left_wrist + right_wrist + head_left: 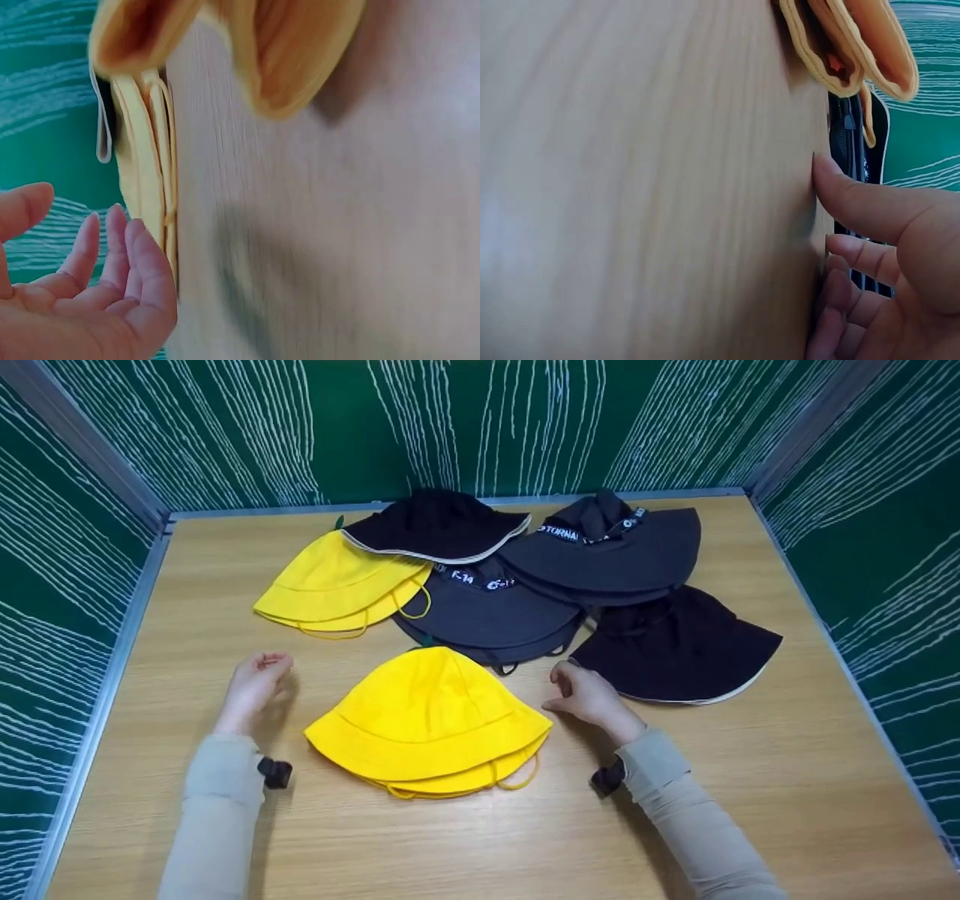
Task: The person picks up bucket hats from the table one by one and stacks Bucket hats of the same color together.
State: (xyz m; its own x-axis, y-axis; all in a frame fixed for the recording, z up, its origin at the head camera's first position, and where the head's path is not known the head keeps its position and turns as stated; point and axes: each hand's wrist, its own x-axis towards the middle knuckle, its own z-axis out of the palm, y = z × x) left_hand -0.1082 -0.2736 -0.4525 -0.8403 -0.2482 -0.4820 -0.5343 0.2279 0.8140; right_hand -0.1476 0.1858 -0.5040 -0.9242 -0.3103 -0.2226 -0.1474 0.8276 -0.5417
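A yellow bucket hat (435,720), folded flat with its cord showing under the brim, lies on the table between the two hands. My left hand (256,690) is left of it, fingers loosely bent and holding nothing; in the left wrist view the left hand (97,292) has its fingers apart, with the yellow brim (300,52) beyond them. To the hat's right, my right hand (589,697) is empty, near the black hat (675,652). The right wrist view shows the right hand (892,255) with thumb and fingers apart, below the yellow brim edges (840,45).
Behind lie another yellow hat (337,581), a black hat with a pale edge (439,525) overlapping it, and two dark grey hats (487,615) (615,555) with lettered bands. Green panels (525,427) with white streaks border the wooden table (750,787) at the back and sides.
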